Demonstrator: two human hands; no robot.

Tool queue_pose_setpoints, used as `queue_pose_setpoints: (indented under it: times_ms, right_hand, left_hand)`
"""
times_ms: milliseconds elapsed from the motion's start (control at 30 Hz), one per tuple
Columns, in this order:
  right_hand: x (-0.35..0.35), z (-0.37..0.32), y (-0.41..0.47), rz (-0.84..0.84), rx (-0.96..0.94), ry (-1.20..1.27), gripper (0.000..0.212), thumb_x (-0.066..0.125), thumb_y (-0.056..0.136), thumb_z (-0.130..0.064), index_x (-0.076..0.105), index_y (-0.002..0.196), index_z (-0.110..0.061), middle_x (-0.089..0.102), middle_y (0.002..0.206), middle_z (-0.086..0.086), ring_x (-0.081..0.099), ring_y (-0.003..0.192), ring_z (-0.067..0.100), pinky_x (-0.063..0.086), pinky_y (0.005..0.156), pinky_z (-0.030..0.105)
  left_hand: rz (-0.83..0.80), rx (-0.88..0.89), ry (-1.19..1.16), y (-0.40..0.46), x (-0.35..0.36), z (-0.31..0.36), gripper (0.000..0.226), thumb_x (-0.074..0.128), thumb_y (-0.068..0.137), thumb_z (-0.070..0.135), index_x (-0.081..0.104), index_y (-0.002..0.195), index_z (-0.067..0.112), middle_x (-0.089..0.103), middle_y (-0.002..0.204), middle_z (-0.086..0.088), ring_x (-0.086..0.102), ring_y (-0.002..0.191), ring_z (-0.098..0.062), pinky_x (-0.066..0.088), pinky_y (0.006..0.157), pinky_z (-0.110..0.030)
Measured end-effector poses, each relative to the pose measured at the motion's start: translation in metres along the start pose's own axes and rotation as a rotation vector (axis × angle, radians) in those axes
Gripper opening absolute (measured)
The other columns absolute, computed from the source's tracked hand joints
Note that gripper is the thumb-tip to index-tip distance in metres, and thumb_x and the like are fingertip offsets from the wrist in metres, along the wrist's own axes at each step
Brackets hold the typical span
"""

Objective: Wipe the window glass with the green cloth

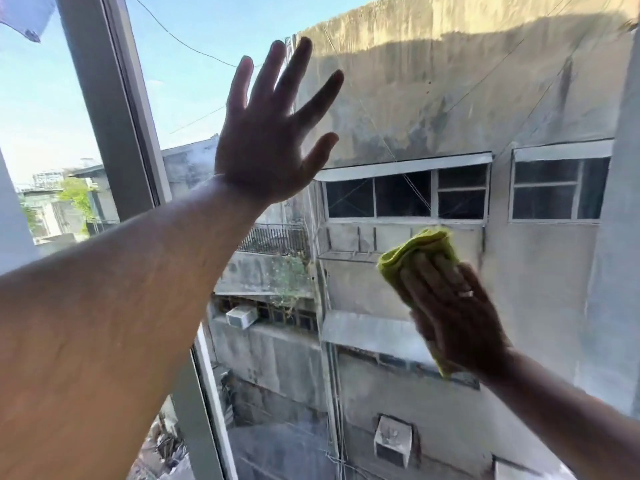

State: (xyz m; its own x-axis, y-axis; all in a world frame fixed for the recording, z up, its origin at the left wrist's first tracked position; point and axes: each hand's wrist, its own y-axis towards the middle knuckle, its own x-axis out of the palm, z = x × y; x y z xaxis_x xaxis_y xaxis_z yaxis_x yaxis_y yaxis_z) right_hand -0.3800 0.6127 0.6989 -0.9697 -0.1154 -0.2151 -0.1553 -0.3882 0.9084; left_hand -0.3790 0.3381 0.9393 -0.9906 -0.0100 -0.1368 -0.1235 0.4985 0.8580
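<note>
The window glass [433,98] fills most of the view, with hazy smears across it. My right hand [450,310] presses the folded green cloth [420,249] flat against the pane at the lower right; the cloth sticks out above my fingertips and below my palm. My left hand [266,133] is spread flat on the glass at the upper middle, fingers apart, holding nothing. A ring shows on my right hand.
A grey window frame post [114,109] runs diagonally down the left side, with another pane to its left. Beyond the glass stand concrete buildings, windows and air-conditioner units.
</note>
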Motion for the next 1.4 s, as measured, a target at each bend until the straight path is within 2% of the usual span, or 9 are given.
queue_pose_setpoints:
  times_ms: [167, 333, 400, 567, 700, 967, 1167, 1267, 1400]
  right_hand:
    - [-0.001, -0.005, 0.032, 0.142, 0.665, 0.112, 0.063, 0.027, 0.104, -0.037, 0.029, 0.154, 0.0, 0.023, 0.161, 0.027, 0.02, 0.152, 0.041, 0.019, 0.124, 0.054]
    - [0.017, -0.079, -0.018, -0.08, -0.242, 0.079, 0.068, 0.046, 0.095, -0.039, 0.027, 0.158, -0.019, 0.026, 0.165, 0.001, 0.02, 0.154, 0.024, 0.022, 0.123, 0.045]
    - [0.016, -0.037, -0.031, -0.064, -0.328, 0.046, 0.062, 0.045, 0.095, -0.033, 0.034, 0.155, -0.021, 0.033, 0.16, -0.001, 0.031, 0.149, 0.022, 0.025, 0.122, 0.043]
    - [-0.002, 0.071, -0.034, 0.032, 0.433, 0.092, 0.062, 0.038, 0.096, -0.027, 0.036, 0.149, 0.003, 0.033, 0.155, 0.03, 0.03, 0.147, 0.044, 0.035, 0.114, 0.061]
    - [0.002, 0.055, 0.064, 0.193, 0.733, 0.118, 0.06, 0.026, 0.104, -0.033, 0.024, 0.156, -0.003, 0.024, 0.163, 0.024, 0.019, 0.153, 0.039, 0.021, 0.124, 0.053]
    - [0.008, -0.045, 0.027, -0.046, -0.38, 0.027, 0.078, 0.054, 0.087, -0.034, 0.026, 0.158, -0.022, 0.025, 0.166, 0.003, 0.025, 0.152, 0.023, 0.018, 0.126, 0.044]
    - [-0.01, 0.118, 0.059, 0.025, 0.116, 0.044, 0.067, 0.045, 0.093, -0.024, 0.025, 0.156, -0.013, 0.032, 0.16, 0.019, 0.03, 0.149, 0.039, 0.036, 0.114, 0.059]
    - [-0.011, 0.098, 0.13, 0.159, 0.452, 0.024, 0.066, 0.038, 0.097, -0.03, 0.023, 0.157, -0.009, 0.028, 0.162, 0.023, 0.024, 0.151, 0.041, 0.028, 0.12, 0.057]
    - [0.004, -0.025, 0.141, 0.115, 0.12, 0.074, 0.073, 0.041, 0.093, -0.036, 0.018, 0.159, -0.015, 0.017, 0.167, 0.013, 0.015, 0.155, 0.032, 0.009, 0.127, 0.05]
  left_hand:
    - [0.001, -0.002, -0.01, 0.004, -0.008, 0.01, 0.074, 0.018, 0.1, 0.071, 0.021, 0.161, 0.029, 0.019, 0.167, -0.024, 0.017, 0.155, -0.042, 0.008, 0.122, -0.065]
    - [0.054, 0.212, -0.002, -0.006, -0.002, 0.05, 0.075, 0.027, 0.101, 0.069, 0.027, 0.159, 0.021, 0.03, 0.161, -0.029, 0.03, 0.149, -0.048, 0.019, 0.119, -0.067]
    - [0.057, 0.157, -0.003, -0.004, 0.002, 0.047, 0.074, 0.028, 0.102, 0.068, 0.028, 0.16, 0.021, 0.028, 0.162, -0.029, 0.027, 0.15, -0.047, 0.017, 0.119, -0.069]
    - [0.033, 0.142, -0.004, -0.003, 0.008, 0.049, 0.073, 0.026, 0.103, 0.066, 0.024, 0.162, 0.022, 0.021, 0.166, -0.026, 0.02, 0.155, -0.041, 0.011, 0.121, -0.067]
    - [0.053, 0.108, 0.014, -0.004, 0.012, 0.05, 0.07, 0.022, 0.106, 0.059, 0.016, 0.163, 0.02, 0.018, 0.168, -0.021, 0.017, 0.156, -0.038, 0.009, 0.122, -0.066]
    - [0.032, 0.028, -0.084, -0.003, -0.006, 0.043, 0.071, 0.023, 0.105, 0.052, 0.025, 0.159, 0.005, 0.026, 0.165, -0.023, 0.024, 0.154, -0.038, 0.014, 0.121, -0.07]
    - [0.009, -0.183, 0.009, -0.016, 0.002, -0.006, 0.073, 0.017, 0.104, 0.063, 0.014, 0.163, 0.021, 0.011, 0.17, -0.019, 0.01, 0.157, -0.039, 0.005, 0.124, -0.062]
    - [0.031, -0.179, 0.003, -0.014, 0.014, -0.005, 0.067, 0.018, 0.104, 0.062, 0.015, 0.162, 0.029, 0.01, 0.17, -0.019, 0.013, 0.156, -0.039, 0.012, 0.125, -0.058]
    - [0.051, -0.166, -0.028, -0.014, 0.011, -0.009, 0.064, 0.02, 0.105, 0.061, 0.021, 0.161, 0.03, 0.014, 0.17, -0.019, 0.015, 0.156, -0.04, 0.015, 0.125, -0.058]
